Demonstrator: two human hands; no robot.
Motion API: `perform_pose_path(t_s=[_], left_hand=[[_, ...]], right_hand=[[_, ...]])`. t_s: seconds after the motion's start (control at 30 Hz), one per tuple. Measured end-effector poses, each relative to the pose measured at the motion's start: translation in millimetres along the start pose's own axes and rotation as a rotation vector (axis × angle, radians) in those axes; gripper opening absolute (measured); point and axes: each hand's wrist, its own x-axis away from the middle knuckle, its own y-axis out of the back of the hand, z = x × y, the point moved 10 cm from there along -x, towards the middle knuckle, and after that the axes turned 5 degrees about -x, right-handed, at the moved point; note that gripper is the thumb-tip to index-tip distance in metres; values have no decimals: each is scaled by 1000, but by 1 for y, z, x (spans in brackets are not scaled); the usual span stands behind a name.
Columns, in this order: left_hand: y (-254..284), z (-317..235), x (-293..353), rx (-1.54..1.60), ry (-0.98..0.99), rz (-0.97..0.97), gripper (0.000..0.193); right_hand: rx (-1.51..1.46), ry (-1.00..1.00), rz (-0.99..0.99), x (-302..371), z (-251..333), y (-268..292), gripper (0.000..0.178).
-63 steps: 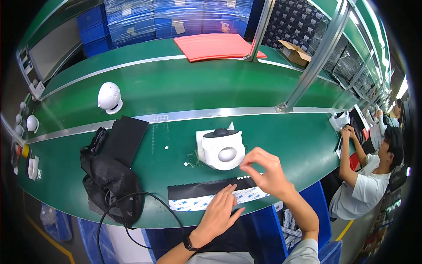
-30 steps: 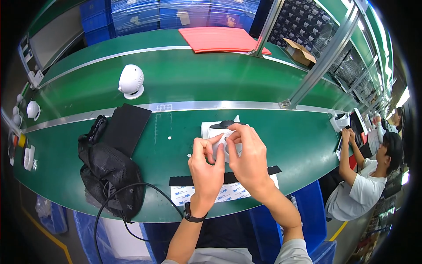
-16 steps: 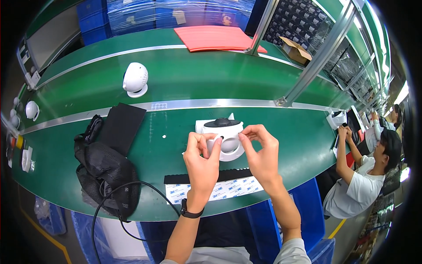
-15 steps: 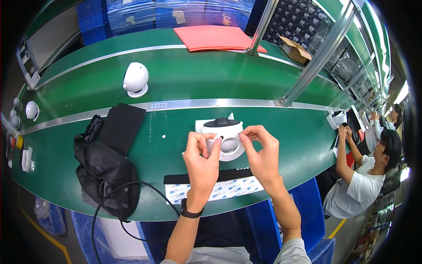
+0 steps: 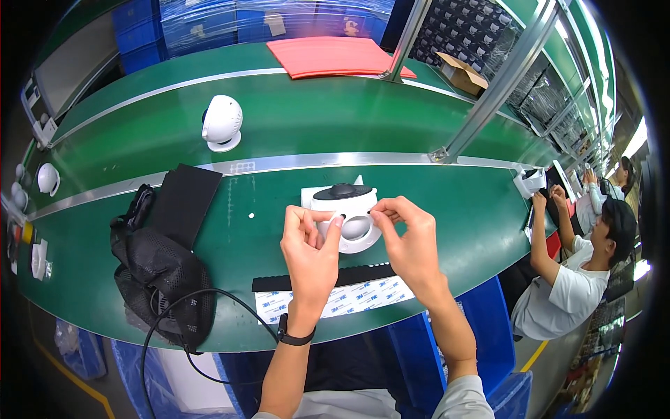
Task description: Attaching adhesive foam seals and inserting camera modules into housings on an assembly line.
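A white rounded device (image 5: 356,203) with a black oval top and a round ring-shaped base stands on the green bench in front of me. Behind its left side shows a white block-like piece. My left hand (image 5: 309,244) is closed in a pinch at the device's left front, with a small black spot beside the thumb tip. At the right front, the thumb and index finger of my right hand (image 5: 412,241) pinch close together by another small dark spot. Whether these spots are loose parts or holes I cannot tell. Below both hands lies a black strip (image 5: 335,278) with a notched edge.
White printed backing sheet (image 5: 342,298) lies near the front edge. Left are a black mesh bag (image 5: 164,279), a black cable and a black flat panel (image 5: 187,202). Another white device (image 5: 223,122) stands on the green belt (image 5: 314,129). A co-worker (image 5: 569,279) sits at right; blue bins stand below.
The view has shifted slightly. On the belt, the white device has travelled a little to the right. My hands keep their pinches at the device's front. A co-worker's hand has risen slightly.
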Motion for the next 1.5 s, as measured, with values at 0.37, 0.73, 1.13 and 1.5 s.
perform_pose_path(t_s=[0.37, 0.73, 1.13, 1.5], left_hand=[[1, 3, 0, -20, -4, 7, 38], [1, 3, 1, -9, -26, 4, 37], [2, -2, 0, -4, -77, 0, 36], [15, -38, 38, -369, -217, -68, 42]], right_hand=[[112, 13, 8, 0, 7, -3, 5], [215, 105, 1, 1, 15, -6, 7], [299, -129, 131, -27, -5, 7, 17], [-197, -273, 27, 9, -41, 25, 21]])
